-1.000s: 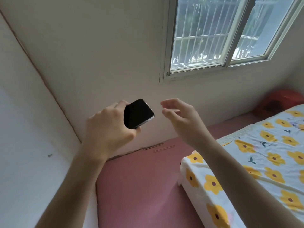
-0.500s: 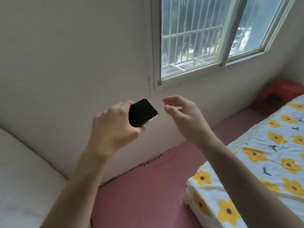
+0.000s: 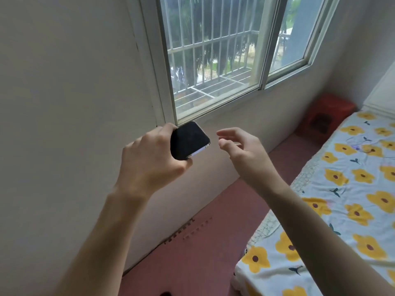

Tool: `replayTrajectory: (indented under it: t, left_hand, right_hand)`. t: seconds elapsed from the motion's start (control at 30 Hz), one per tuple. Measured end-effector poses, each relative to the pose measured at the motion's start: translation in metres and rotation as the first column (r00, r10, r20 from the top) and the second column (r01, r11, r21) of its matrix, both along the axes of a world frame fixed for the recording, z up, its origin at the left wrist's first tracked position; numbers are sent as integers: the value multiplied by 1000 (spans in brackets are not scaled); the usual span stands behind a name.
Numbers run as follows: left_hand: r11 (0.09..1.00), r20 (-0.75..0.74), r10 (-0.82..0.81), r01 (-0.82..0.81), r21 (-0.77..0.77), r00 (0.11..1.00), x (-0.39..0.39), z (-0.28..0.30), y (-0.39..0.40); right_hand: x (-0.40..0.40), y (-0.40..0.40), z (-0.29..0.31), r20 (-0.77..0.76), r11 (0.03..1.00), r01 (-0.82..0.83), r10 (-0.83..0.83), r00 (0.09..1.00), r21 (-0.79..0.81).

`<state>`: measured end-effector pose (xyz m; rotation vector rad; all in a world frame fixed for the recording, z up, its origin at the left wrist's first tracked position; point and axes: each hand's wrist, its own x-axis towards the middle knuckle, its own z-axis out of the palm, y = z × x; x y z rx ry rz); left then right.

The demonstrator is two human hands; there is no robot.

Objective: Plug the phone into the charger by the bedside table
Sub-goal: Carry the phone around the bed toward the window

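left hand (image 3: 149, 159) grips phone (image 3: 189, 141) (right hand (image 3: 243, 150) loose).

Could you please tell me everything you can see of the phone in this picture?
The phone is a dark slab with rounded corners, a black, unlit glossy face and a pale metallic-looking edge along its lower right side. The left hand grips one end, hiding it, with fingers curled round it; the free end points up and right, in the air before the wall. No cable is attached.

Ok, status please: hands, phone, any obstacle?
Left hand grips phone. Right hand open, empty. No charger or cable in view. Nothing between the hands.
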<state>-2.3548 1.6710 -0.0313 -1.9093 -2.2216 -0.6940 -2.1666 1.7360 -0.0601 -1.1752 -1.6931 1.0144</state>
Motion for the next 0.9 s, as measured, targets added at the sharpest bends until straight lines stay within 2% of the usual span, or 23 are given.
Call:
replayTrajectory:
  t: [0.2,0.4,0.6,0.9]
  left_hand:
    - [989,-5,-150,150,-6,989,-11,-14,93]
    - [932,-46,-360,357,-66,932,-25,-17,190]
    - [839,-53,-543,540,-65,838,-10,-12,278]
    - [698,-11,-714,711,-90,700,75,-29,384]
  right_hand:
    - [-6,71,-8,-1,985,170,-170,985,8]
    - [-23,140,-8,-39,936,352,-352,935,-7]
    - [-12,185,-5,-18,839,545,-545,838,-9]
    - [65,239,-13,-17,682,729,-731,682,-56]
